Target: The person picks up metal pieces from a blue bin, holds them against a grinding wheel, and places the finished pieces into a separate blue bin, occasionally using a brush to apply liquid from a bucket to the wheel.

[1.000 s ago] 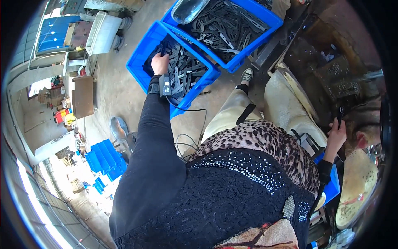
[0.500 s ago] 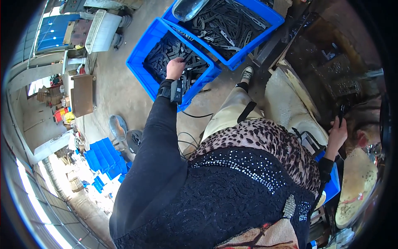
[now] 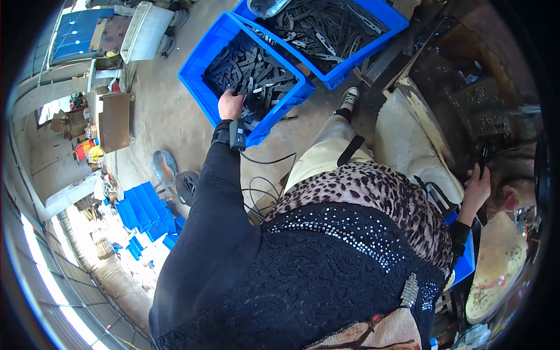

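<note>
Left hand [image 3: 231, 106], arm [image 3: 217, 181] outstretched, curls over a blue bin [image 3: 201, 55] of strips [image 3: 274, 77] (grip unclear); right hand [image 3: 478, 189] grasps a black piece [image 3: 483, 156].

Two blue bins [image 3: 202, 59] hold dark strips [image 3: 251, 64] too many to count.

On my feed I see a glossy plastic bin [image 3: 205, 55] at eleven o'clock, matt metal strips [image 3: 265, 67] inside, rough lace top [image 3: 326, 274] at six.

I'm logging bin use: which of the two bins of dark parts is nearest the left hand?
The left blue bin: the left hand is at its near side; the right bin lies farther.
</note>
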A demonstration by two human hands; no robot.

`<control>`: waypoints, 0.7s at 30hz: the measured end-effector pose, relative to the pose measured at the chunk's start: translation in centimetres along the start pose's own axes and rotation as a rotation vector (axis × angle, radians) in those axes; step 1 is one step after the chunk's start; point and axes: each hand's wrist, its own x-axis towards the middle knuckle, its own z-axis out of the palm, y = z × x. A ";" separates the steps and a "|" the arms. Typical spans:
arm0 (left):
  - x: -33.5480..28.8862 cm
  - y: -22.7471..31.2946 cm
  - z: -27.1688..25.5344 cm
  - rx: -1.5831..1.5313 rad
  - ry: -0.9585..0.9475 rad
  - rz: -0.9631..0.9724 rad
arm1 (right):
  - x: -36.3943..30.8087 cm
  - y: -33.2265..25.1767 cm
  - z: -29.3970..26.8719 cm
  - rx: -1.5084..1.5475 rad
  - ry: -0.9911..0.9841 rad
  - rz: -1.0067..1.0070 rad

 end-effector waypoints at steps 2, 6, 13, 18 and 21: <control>0.2 -1.0 0.5 0.004 0.047 -0.029 | 0.1 0.0 -0.1 0.003 0.001 -0.005; 1.4 -4.2 3.8 -0.037 0.124 -0.109 | 0.4 0.7 0.1 -0.025 -0.020 -0.011; 0.7 2.0 6.5 0.010 0.007 0.026 | 0.3 1.1 0.1 -0.045 0.001 -0.015; 1.1 1.4 6.3 -0.176 -0.208 0.054 | 0.5 0.5 0.2 -0.043 -0.018 -0.043; -0.1 6.7 0.8 -0.573 -0.292 -0.233 | 0.5 1.0 0.0 -0.037 -0.013 -0.013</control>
